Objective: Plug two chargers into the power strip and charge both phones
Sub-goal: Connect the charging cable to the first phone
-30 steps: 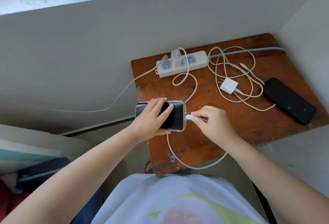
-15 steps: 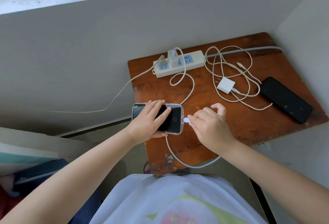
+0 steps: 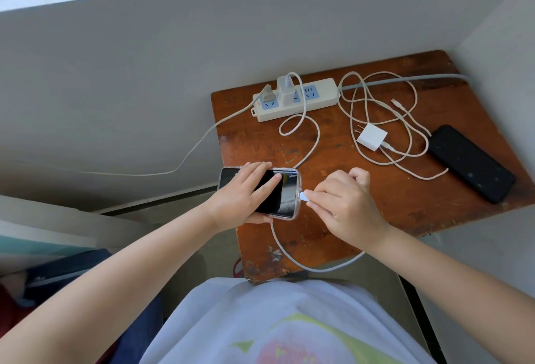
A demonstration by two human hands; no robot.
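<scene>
Two bare hands work at the near edge. The left hand lies over the dark-screened phone in a clear plastic case, fingers nearly straight across the glass and thumb tucked beneath, so it grips the phone. The right hand has its fingers curled, pinching the small white plug of a charging cable at its fingertips; the plug meets the phone's short edge, though whether it is fully seated cannot be told.

The phone looks rigid, smooth and probably slippery, best held by its case edges; the plug is tiny and likely needs straight pressure, held by its stiff collar rather than the limp cord.

Beyond the right fingertips lie a loose white square charger block amid tangled white cable, and a bare black phone lying flat. Farther off, past the left fingers, the cream plastic power strip carries one white charger.

All rest on a scratched, worn reddish-brown wooden table set in a corner of plain grey walls.
</scene>
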